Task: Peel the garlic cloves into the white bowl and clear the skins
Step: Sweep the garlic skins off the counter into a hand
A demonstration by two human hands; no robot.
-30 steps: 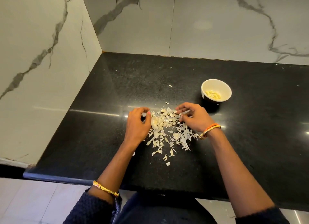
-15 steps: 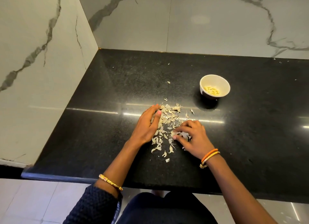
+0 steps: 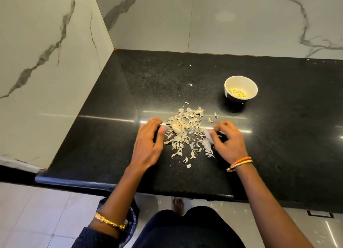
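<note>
- Your left hand (image 3: 148, 145) lies flat on the black counter (image 3: 104, 136), just left of the pile of garlic skins (image 3: 185, 131). Its fingers are nearly straight and a bit spread, and they hold nothing. The fingertips reach the left edge of the pile.
- Your right hand (image 3: 228, 140) is at the right edge of the pile. Its fingers are curled down onto some skins there, and they seem to pinch a few.
- The skins sit in a loose heap between your two hands. A few small bits lie apart from it, nearer you and farther back.
- The white bowl (image 3: 241, 88) stands well behind your right hand, apart from the pile. Peeled garlic cloves (image 3: 238, 93) lie in the bottom of it.
- The front edge of the counter is close to your wrists. The pile is well back from that edge.
- The marble wall (image 3: 46, 62) closes the left side and the back.
- There is bare counter left of your left hand, right of your right hand, and behind the pile.
</note>
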